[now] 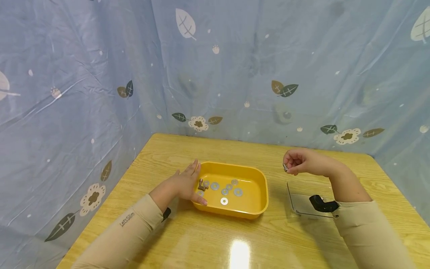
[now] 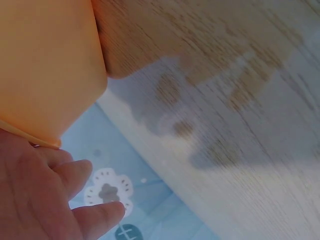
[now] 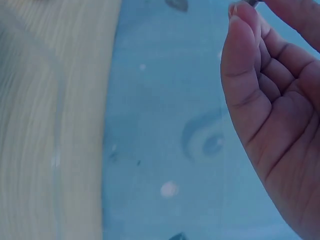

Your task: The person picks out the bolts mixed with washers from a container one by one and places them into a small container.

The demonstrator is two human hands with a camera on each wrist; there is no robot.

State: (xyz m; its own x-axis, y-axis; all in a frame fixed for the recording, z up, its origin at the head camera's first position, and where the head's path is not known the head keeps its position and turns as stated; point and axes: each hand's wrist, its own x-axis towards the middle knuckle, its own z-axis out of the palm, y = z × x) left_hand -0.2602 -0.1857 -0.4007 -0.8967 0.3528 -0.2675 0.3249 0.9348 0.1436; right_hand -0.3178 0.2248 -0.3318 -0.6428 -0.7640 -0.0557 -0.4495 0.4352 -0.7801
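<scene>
A yellow plastic tray [image 1: 231, 213] sits on the table, holding several flat washers [image 1: 238, 192] spread over its floor and a few small metal bolts [image 1: 203, 188] at its left end. My left hand [image 1: 183, 185] rests against the tray's left side, fingers extended along the rim and thumb at the front corner. In the left wrist view, the fingers [image 2: 102, 220] reach loosely past the tray's wall [image 2: 50, 65]. Raised to the right of the tray, my right hand [image 1: 304, 162] pinches a small silver bolt [image 1: 285, 167] between thumb and fingertips, which hide most of it.
A clear plastic box [image 1: 291, 203] stands at the right, below my right forearm, which partly covers it. Wood-patterned table [image 1: 208, 239] lies underneath. A blue patterned curtain [image 1: 235, 74] closes off the back and the left side.
</scene>
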